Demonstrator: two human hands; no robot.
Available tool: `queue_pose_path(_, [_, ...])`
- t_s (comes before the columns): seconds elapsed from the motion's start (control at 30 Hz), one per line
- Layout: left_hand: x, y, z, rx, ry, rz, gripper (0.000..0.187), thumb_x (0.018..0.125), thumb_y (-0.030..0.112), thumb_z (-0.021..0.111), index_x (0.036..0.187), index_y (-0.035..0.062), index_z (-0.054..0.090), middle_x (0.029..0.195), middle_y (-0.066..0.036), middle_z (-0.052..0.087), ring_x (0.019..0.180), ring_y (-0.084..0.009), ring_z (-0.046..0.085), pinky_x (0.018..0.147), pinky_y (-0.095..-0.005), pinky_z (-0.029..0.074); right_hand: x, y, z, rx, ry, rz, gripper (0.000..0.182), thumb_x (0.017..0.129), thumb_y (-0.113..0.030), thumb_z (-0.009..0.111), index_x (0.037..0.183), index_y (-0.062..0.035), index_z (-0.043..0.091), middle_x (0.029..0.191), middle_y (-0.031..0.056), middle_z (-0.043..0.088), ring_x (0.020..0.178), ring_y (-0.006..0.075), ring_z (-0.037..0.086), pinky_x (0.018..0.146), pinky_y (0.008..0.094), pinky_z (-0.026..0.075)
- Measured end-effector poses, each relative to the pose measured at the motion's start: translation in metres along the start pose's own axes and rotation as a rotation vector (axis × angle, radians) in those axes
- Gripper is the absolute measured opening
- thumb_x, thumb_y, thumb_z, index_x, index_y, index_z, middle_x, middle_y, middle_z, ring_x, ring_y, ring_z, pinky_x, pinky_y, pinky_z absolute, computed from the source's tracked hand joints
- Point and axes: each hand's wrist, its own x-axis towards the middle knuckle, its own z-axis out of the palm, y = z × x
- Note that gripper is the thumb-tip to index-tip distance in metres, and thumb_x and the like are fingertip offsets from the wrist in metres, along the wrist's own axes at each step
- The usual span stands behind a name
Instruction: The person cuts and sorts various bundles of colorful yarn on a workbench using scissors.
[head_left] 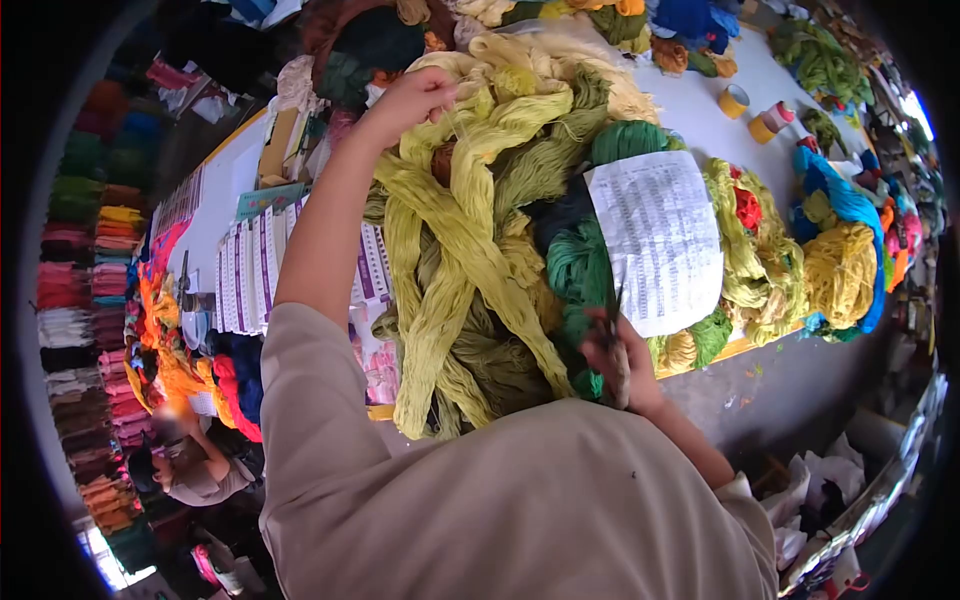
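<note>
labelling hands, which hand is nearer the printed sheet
Right. The right hand is by the lower-left corner of the printed sheet; the left hand is farther, at the yellow-green yarn.

"Is this a shop?"
"More a yarn workshop, I'd say. Look at those loose skeins (440,290) heaped along the white table (690,105), and that printed sheet (655,240) among them."
"And coloured stacks (118,245) lining the wall. Somebody else (205,482) is down there, too."
</note>
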Motion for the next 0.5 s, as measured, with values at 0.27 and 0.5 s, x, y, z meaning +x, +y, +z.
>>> queue_pose_path(0.27, [-0.013,0.02,0.008,0.113,-0.01,0.03,0.021,0.096,0.021,0.065,0.087,0.0063,0.055,0.071,0.003,0.053,0.061,-0.0068,0.052,0.058,-0.0259,0.043,0.149,-0.056,0.068,0.386,-0.377,0.402,0.065,0.096,-0.065,0.047,0.118,-0.0051,0.058,0.076,0.0024,0.059,0.063,0.0117,0.055,0.057,0.0275,0.048])
queue_pose_path(0.5, [-0.025,0.008,0.0,0.184,0.046,0.045,0.018,0.094,0.02,0.066,0.088,0.0061,0.057,0.072,0.003,0.053,0.062,-0.0062,0.05,0.057,-0.0259,0.043,0.219,-0.075,0.076,0.404,-0.223,0.351,0.055,0.094,-0.066,0.05,0.097,-0.0124,0.062,0.063,-0.0047,0.048,0.048,0.0072,0.041,0.043,0.0234,0.033])
